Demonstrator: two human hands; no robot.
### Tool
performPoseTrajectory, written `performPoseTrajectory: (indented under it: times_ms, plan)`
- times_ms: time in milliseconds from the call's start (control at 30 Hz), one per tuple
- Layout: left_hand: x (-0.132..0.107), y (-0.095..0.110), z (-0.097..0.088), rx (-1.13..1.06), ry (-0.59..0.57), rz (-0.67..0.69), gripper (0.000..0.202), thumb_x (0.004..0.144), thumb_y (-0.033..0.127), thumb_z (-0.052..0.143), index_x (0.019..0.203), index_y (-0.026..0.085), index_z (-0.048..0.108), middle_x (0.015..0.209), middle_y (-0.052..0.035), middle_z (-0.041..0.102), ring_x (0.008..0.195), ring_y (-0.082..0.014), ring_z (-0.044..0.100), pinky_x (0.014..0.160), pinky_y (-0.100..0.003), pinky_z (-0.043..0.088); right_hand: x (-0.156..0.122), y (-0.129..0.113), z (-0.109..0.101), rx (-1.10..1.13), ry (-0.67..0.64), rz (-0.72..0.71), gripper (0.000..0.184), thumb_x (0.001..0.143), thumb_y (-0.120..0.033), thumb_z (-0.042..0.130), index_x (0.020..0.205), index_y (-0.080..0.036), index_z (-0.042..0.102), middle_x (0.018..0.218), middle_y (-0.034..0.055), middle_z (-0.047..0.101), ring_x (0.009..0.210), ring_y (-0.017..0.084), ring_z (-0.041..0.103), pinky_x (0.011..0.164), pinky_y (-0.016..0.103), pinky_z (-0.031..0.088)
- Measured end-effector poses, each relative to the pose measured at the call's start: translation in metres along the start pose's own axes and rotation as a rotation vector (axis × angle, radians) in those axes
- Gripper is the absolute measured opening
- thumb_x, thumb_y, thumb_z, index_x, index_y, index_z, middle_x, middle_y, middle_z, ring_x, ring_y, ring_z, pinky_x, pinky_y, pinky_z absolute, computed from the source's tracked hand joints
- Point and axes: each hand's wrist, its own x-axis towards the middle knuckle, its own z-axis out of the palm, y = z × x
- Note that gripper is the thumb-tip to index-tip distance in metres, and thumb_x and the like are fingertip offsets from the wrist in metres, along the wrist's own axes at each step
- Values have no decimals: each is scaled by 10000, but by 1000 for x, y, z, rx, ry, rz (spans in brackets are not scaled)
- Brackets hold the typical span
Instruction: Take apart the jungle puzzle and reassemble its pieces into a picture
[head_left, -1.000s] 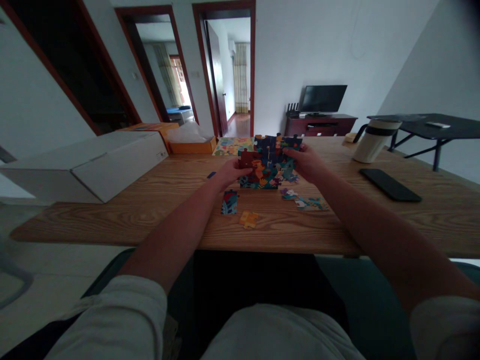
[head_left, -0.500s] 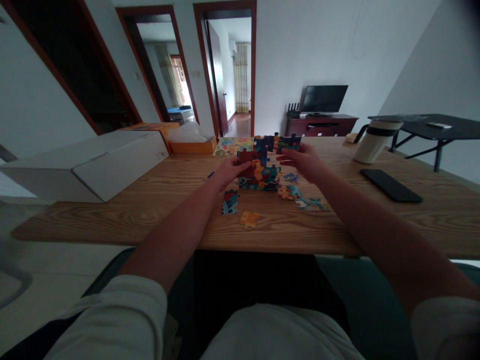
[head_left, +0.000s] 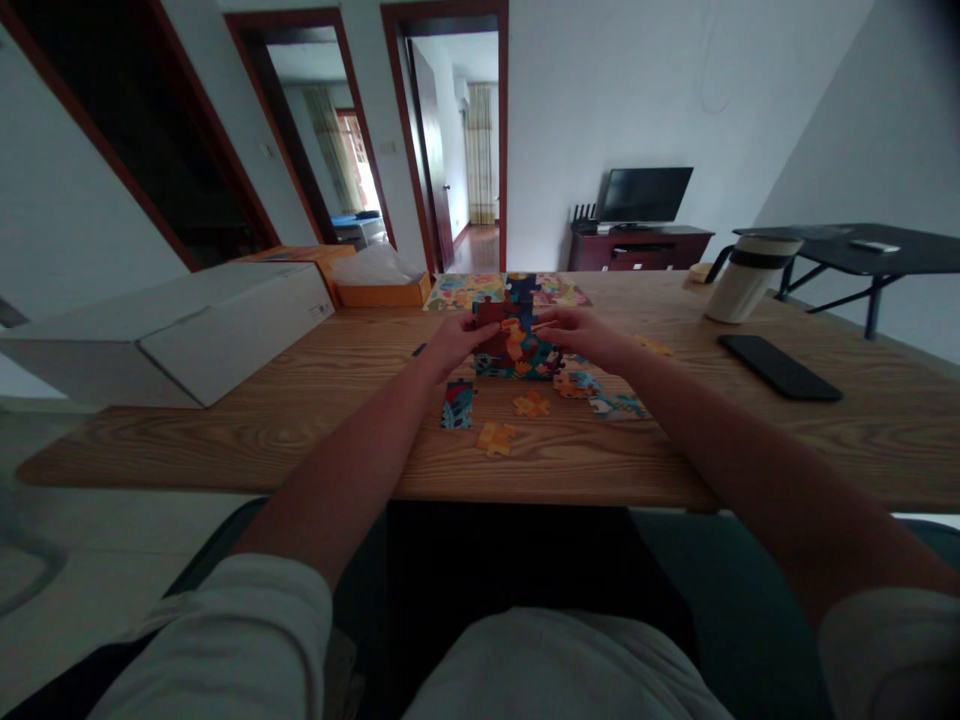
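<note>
Right hand (head_left: 577, 335) has slid in toward the left hand (head_left: 457, 340), both at the assembled jigsaw section (head_left: 521, 358) between them
Both half-curled on its edges, grip unclear; joining pieces in hand, loose orange piece (head_left: 531, 404) just below the right hand

The person wears a long-sleeved shirt of pale, off-white cloth, soft and slightly creased. The left sleeve (head_left: 225, 640) and right sleeve (head_left: 892, 662) are pushed up and bunch thickly near the elbows, leaving both forearms bare down to the uncovered left hand (head_left: 457, 343) and right hand (head_left: 581, 335). The rumpled shirt front (head_left: 555, 672) fills the bottom edge of the view.
</note>
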Motion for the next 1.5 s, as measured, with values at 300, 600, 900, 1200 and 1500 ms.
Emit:
performPoseTrajectory:
  times_ms: [300, 600, 900, 1200, 1500]
  plan:
    - [-4, 5, 1, -20, -32, 3, 535, 642, 453, 902, 1045, 123, 780, 1029, -128, 787, 895, -247, 744, 909, -429, 573, 2, 5, 1, -209, 21, -94, 403, 707, -511, 817, 943, -186, 778, 769, 35, 733, 642, 161, 633, 579, 295, 520]
    - [1, -3, -1, 91, -136, 51, 561, 620, 337, 900, 1118, 122, 757, 1097, -119, 775, 1010, -253, 720, 993, -434, 530, 7, 13, -3, -387, 112, -203, 287, 761, -416, 746, 920, -177, 766, 760, 46, 722, 659, 179, 622, 614, 319, 503]
    - [4, -11, -6, 315, -83, 88, 449, 661, 363, 861, 1038, 132, 785, 1028, -105, 787, 1022, -285, 707, 972, -440, 523, 1, 13, -1, -492, -32, -106, 191, 779, -355, 694, 865, -184, 704, 692, 5, 710, 617, 165, 616, 541, 264, 452]
    - [7, -11, -6, 227, -20, 105, 543, 629, 412, 883, 1077, 126, 774, 1064, -119, 779, 1028, -293, 708, 979, -456, 519, 7, 13, -8, -365, 135, -102, 246, 755, -340, 726, 932, -172, 700, 737, 28, 688, 621, 175, 627, 574, 293, 512]
    - [2, -5, -4, 276, -20, 95, 433, 656, 399, 851, 1005, 151, 787, 1015, -87, 782, 955, -263, 711, 934, -417, 526, 2, 6, -5, -501, 160, -229, 528, 764, -312, 756, 1270, -177, 691, 1187, 137, 736, 1016, 288, 696, 911, 445, 553]
